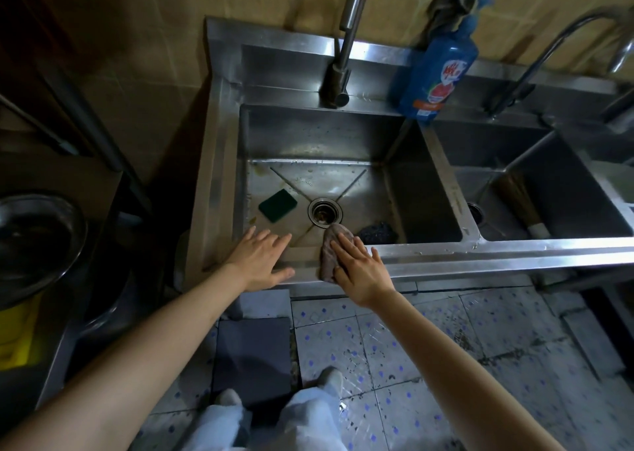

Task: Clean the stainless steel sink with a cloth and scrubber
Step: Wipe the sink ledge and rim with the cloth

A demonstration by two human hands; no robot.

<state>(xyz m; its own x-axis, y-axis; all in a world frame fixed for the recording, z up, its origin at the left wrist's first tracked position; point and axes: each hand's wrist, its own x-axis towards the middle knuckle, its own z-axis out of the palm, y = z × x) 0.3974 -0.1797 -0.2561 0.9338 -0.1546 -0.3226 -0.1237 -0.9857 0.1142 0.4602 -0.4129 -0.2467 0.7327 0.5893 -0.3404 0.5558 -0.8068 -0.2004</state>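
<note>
Cleaning under way: the right hand (360,268) presses a cloth (331,251) flat on the sink's (425,249) front rim; the left hand (260,260), fingers spread, rests beside it. A green scrubber (278,205) lies unused near the drain (325,211); basin stains remain.

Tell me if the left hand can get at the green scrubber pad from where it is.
Probably yes. The left hand rests open on the sink's front rim, and the green scrubber pad lies on the basin floor just beyond its fingertips, with nothing between them.
</note>
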